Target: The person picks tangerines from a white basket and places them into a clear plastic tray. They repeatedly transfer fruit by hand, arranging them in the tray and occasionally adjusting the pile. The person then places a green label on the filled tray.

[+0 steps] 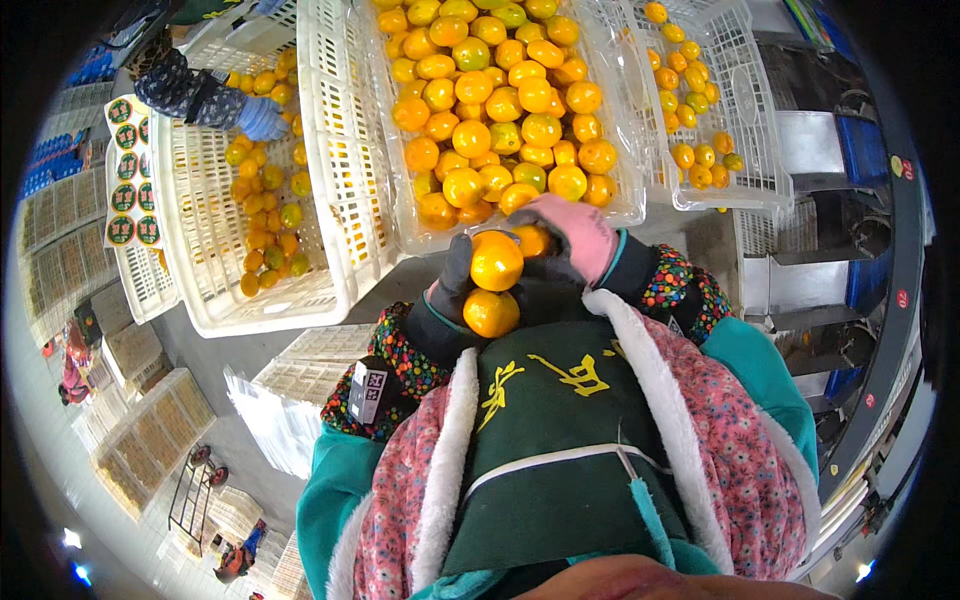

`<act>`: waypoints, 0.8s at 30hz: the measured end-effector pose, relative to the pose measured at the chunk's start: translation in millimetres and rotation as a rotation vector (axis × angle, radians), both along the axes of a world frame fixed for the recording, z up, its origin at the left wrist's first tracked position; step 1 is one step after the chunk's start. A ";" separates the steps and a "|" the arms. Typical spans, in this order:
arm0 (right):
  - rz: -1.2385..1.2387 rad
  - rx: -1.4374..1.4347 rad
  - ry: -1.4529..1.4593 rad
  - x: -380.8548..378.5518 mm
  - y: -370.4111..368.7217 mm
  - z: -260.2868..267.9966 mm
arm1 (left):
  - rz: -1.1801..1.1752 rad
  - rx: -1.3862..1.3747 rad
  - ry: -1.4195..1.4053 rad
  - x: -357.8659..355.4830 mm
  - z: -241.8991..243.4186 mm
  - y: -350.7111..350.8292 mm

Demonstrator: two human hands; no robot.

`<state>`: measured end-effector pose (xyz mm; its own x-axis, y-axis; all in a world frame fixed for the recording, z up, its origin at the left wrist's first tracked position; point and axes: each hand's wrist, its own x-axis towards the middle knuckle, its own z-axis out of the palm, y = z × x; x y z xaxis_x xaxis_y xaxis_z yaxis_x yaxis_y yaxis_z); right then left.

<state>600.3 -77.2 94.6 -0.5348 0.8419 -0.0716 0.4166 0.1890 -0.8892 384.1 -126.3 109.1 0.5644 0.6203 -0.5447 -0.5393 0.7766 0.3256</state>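
Observation:
My left hand [448, 279], in a dark grey glove, holds two glossy orange citrus fruits, an upper fruit [496, 260] and a lower fruit [491, 313], just above my dark green apron [570, 450]. Beside it my right hand [574, 234], in a pink glove with dark fingers, is closed around another orange fruit [533, 241]. Its fingertips are partly hidden. Both hands are at the near edge of a plastic-lined crate [632, 199], which is heaped with orange and greenish-yellow citrus fruits [487, 112].
A white slatted crate [191, 240] with fewer fruits stands at left, where a co-worker's blue-gloved hand [262, 118] reaches in. Round-sticker sheets [129, 172] lie beyond. Another crate [739, 97] is at right, by machinery with metal chutes [810, 142]. Crate stacks [154, 435] and a hand truck [195, 487] occupy the floor.

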 end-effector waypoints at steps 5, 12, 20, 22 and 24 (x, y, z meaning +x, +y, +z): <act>-0.225 0.107 -0.528 68.9 9.7 -22.5 | 0.119 0.040 -0.015 5.3 -11.4 -6.7; -0.195 0.094 -0.522 121.9 27.1 -17.7 | 0.157 0.061 0.030 17.2 -19.4 -13.1; -0.054 0.128 -0.737 83.8 16.9 -12.5 | 0.085 0.089 -0.016 3.3 -24.6 -7.0; -0.039 0.243 -0.513 69.5 13.1 0.3 | 0.057 0.054 -0.046 0.6 -24.9 -1.5; 0.047 0.269 -0.149 47.5 3.3 10.8 | -0.017 0.072 -0.018 1.1 -25.7 3.9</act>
